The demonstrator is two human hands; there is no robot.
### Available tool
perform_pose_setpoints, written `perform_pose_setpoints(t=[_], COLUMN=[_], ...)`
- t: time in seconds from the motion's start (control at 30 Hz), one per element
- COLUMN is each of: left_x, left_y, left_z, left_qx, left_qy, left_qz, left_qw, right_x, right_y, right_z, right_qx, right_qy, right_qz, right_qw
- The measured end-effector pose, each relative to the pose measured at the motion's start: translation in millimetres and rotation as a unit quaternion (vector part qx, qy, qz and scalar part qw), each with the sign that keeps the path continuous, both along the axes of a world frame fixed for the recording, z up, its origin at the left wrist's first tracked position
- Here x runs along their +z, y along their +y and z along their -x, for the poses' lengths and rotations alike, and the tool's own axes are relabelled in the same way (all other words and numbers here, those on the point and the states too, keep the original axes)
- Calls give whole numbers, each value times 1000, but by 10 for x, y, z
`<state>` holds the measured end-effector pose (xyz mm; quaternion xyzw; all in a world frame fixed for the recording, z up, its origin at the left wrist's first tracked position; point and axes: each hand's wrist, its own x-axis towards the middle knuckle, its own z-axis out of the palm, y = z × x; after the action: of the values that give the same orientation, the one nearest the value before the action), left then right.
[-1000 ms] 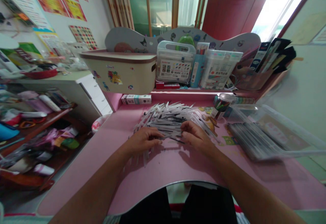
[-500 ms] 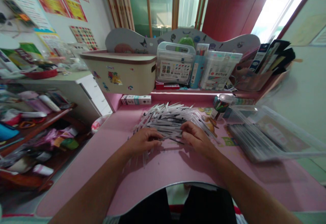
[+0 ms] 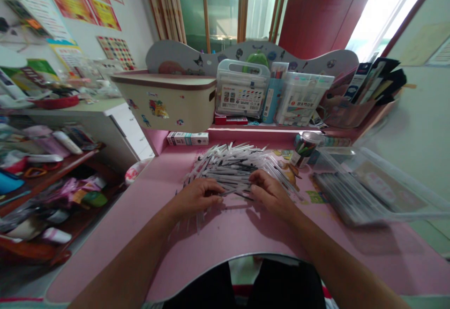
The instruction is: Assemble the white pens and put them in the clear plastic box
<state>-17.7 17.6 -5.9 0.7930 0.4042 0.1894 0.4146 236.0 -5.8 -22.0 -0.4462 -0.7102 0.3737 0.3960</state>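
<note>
A heap of thin white and dark pen refills [image 3: 234, 163] lies on the pink desk, spread in many directions. At its front left edge is my left hand [image 3: 198, 195], thumb and fingers curled round the ends of a few refills. Facing it from the other side, my right hand [image 3: 269, 189] is closed on the right ends of refills at the front of the heap. Between my hands a few refills lie roughly crosswise, slightly crossed. The fingers partly hide the ends, so I cannot count them.
An open clear plastic box [image 3: 397, 206] with a bundle of grey sticks stands on the right. Behind the heap are a can of pens [image 3: 305, 147] and a small carton [image 3: 188, 138]. The shelf holds a cream bin [image 3: 172, 105] and marker cases [image 3: 242, 91].
Almost nothing differs. Both hands stay at the front of the heap, with only a slight shift of the view.
</note>
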Motion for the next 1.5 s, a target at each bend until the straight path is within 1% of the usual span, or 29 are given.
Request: perform_pose_setpoints(t=[0.07, 0.17, 0.33, 0.47, 0.67, 0.77, 0.83, 0.87, 0.93, 1.03, 1.13, 1.2, 1.23, 1.27, 1.3, 1.37, 1.43, 1.5], left_x=[4, 11, 21, 16, -6, -3, -1, 1, 9, 33, 59, 68, 69, 69, 69, 71, 80, 92], left_y=[0, 3, 0, -4, 12, 12, 11, 11, 13, 22, 50, 82, 100, 118, 133, 154, 158, 154], left_z=[-1, -3, -10, -14, 3, 19, 24, 24, 17, 8, 33, 77, 105, 136, 167, 229, 281, 325], left_qx=[0, -2, -6, -10, -2, 22, 57, 78, 120, 194, 283, 326, 339, 347, 349, 331, 284, 228], left_qy=[2, 3, 11, 12, 15, -5, -55, -93, -181, -285, -348, -371, -375, -368, -350, -274, -162, -42], left_qz=[4, 1, 1, -18, -8, 12, 34, 44, 59, 68, 64, 55, 52, 51, 52, 62, 54, 19], left_qw=[1000, 1000, 1000, 1000, 1000, 1000, 996, 992, 974, 936, 892, 868, 861, 861, 868, 901, 943, 973], right_x=[-11, 14, 67, 53, 52, 43, 24, 12, -14, -44, -58, -64, -67, -71, -75, -82, -85, -84], right_y=[-3, -2, 5, 17, 27, 21, 4, -10, -46, -107, -148, -159, -160, -160, -159, -156, -153, -150], right_z=[-4, 16, 48, 40, 33, 31, 39, 48, 79, 152, 224, 252, 258, 259, 257, 247, 237, 229], right_qx=[-1, -16, -29, -29, -26, -38, -44, -42, -26, 20, 79, 103, 107, 108, 107, 104, 105, 107], right_qy=[-3, -34, -58, -62, -60, -34, -9, -5, -28, -97, -139, -156, -163, -167, -170, -171, -170, -170], right_qz=[-9, -31, -16, -19, -6, 5, 3, -3, -28, -89, -153, -171, -173, -174, -174, -174, -175, -176], right_qw=[1000, 999, 998, 997, 998, 999, 999, 999, 999, 991, 975, 967, 965, 964, 964, 964, 964, 964])
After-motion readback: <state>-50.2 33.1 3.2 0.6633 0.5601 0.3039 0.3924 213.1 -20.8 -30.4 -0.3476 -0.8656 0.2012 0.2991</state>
